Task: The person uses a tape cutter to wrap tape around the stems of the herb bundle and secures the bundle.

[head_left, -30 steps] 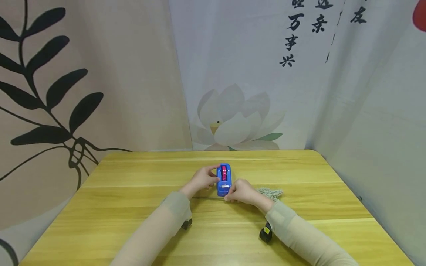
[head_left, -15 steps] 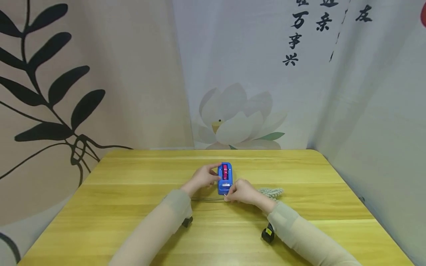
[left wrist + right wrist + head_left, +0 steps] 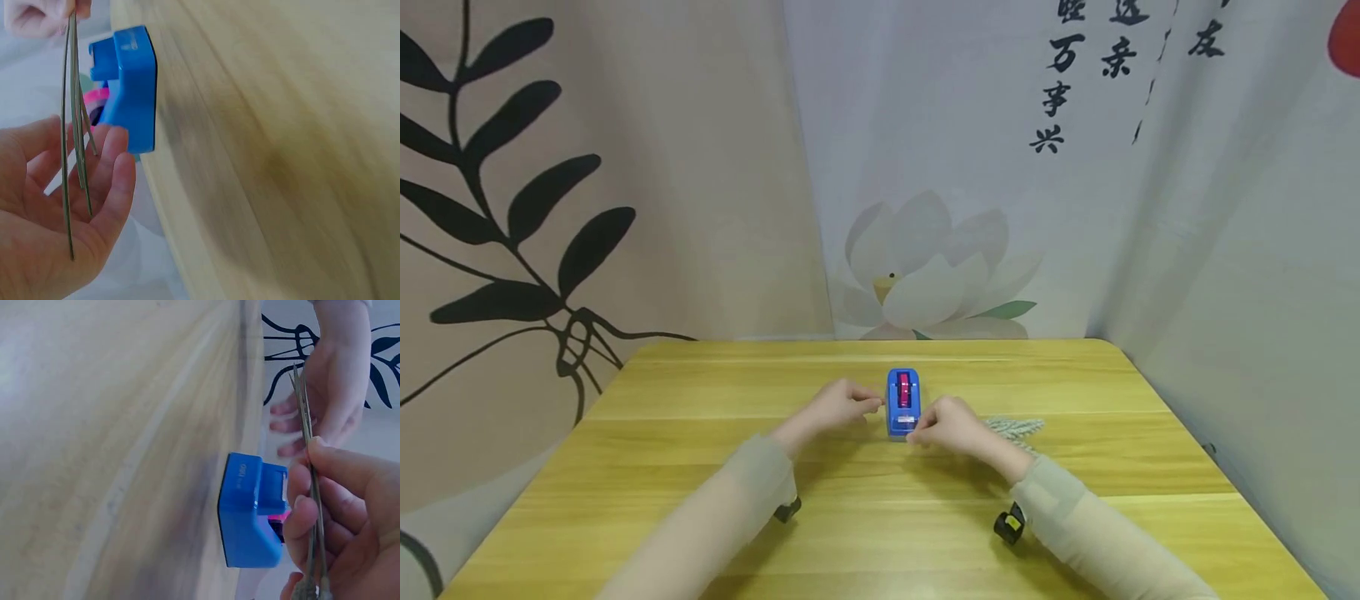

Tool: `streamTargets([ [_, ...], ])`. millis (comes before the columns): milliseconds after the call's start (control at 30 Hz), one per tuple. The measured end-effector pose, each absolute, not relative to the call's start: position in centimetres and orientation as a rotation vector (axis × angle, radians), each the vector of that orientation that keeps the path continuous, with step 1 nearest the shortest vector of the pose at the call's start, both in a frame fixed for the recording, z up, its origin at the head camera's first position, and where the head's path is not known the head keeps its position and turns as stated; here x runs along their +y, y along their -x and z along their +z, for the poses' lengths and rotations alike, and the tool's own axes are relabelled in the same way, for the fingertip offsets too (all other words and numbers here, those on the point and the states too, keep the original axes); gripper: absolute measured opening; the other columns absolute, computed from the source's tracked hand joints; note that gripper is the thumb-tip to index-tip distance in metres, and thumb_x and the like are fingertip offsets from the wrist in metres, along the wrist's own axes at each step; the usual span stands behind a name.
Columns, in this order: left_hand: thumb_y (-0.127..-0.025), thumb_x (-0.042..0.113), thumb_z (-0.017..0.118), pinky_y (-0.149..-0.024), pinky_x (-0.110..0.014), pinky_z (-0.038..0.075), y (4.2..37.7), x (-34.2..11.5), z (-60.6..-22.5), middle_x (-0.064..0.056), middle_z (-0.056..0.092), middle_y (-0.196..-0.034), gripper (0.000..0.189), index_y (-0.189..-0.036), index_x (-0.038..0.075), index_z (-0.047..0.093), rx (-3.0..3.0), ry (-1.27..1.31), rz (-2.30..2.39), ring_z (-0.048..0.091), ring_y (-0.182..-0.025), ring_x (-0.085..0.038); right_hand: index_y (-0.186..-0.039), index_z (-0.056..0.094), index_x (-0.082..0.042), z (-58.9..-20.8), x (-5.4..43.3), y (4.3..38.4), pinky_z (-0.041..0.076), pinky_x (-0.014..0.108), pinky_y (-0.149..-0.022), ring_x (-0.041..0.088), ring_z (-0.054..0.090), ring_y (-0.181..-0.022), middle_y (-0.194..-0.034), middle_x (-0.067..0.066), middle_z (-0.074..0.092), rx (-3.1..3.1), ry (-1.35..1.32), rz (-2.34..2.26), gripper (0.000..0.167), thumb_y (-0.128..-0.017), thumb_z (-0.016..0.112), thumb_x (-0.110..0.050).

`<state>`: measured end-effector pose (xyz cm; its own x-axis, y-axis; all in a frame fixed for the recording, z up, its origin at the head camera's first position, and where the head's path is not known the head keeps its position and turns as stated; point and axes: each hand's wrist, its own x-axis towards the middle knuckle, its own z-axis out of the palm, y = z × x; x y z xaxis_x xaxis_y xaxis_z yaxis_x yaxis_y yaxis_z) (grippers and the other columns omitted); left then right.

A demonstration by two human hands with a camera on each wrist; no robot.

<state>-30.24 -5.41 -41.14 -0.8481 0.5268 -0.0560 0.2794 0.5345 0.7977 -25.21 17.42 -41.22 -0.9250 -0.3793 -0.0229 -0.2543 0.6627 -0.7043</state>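
A blue tape dispenser (image 3: 903, 414) with a pink-cored roll (image 3: 904, 389) stands on the table between the hands. My right hand (image 3: 951, 427) is at its near right corner and pinches a small bunch of thin dried stalks (image 3: 306, 419) between thumb and fingers. Their grey-green, grain-like heads (image 3: 1017, 428) stick out past the right wrist. To the left of the dispenser is my left hand (image 3: 838, 405), its fingers loosely bent and holding nothing. In the left wrist view the stalks' bare ends (image 3: 76, 125) hang across its palm.
The wooden table (image 3: 700, 467) runs back to a printed cloth backdrop (image 3: 715, 167). A black wrist camera (image 3: 787, 509) hangs beneath the left sleeve, another black camera (image 3: 1009, 525) beneath the right one.
The left hand has let go of the dispenser's left side and drawn back to the left. The right hand stays by the dispenser's near end, still pinching the stalks.
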Motion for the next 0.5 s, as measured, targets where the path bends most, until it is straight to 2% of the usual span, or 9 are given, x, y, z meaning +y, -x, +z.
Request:
streamTargets([
  [133, -0.1, 0.021, 0.055, -0.07, -0.034, 0.055, 28.8, -6.1, -40.8, -0.012, 0.07, -0.099, 0.029, -0.107, -0.001, 0.072, 2.443, -0.835, 1.142, 0.067, -0.082, -0.029, -0.073, 0.075, -0.006, -41.0, 17.7, 25.2, 0.044, 0.028, -0.052, 0.01, 0.05, -0.055, -0.067, 0.002, 0.068, 2.728, 0.507, -1.112, 0.018, -0.085, 0.075, -0.019],
  [333, -0.099, 0.016, 0.056, -0.07, -0.036, 0.055, 27.4, -6.6, -41.0, -0.012, 0.071, -0.098, 0.025, -0.108, -0.002, 0.071, 2.39, -0.957, 1.087, 0.067, -0.082, -0.029, -0.074, 0.074, -0.003, -40.7, 17.9, 24.9, 0.038, 0.025, -0.049, 0.009, 0.043, -0.051, -0.065, 0.0, 0.066, 2.723, 0.486, -1.133, 0.019, -0.085, 0.075, -0.019],
  [433, -0.099, 0.013, 0.056, -0.063, -0.031, 0.051, 27.0, -6.7, -41.2, -0.011, 0.071, -0.096, 0.024, -0.112, -0.001, 0.07, 2.391, -0.983, 1.079, 0.064, -0.08, -0.026, -0.075, 0.075, -0.002, -40.6, 17.9, 24.8, 0.037, 0.025, -0.049, 0.009, 0.041, -0.05, -0.065, 0.001, 0.067, 2.714, 0.482, -1.141, 0.019, -0.085, 0.075, -0.018],
  [500, -0.099, 0.012, 0.056, -0.057, -0.027, 0.045, 26.8, -6.8, -41.1, -0.011, 0.07, -0.092, 0.024, -0.112, -0.001, 0.07, 2.405, -0.987, 1.078, 0.059, -0.073, -0.022, -0.076, 0.075, -0.002, -40.5, 17.9, 24.7, 0.039, 0.025, -0.05, 0.01, 0.043, -0.051, -0.067, 0.002, 0.068, 2.702, 0.478, -1.147, 0.018, -0.086, 0.074, -0.018],
])
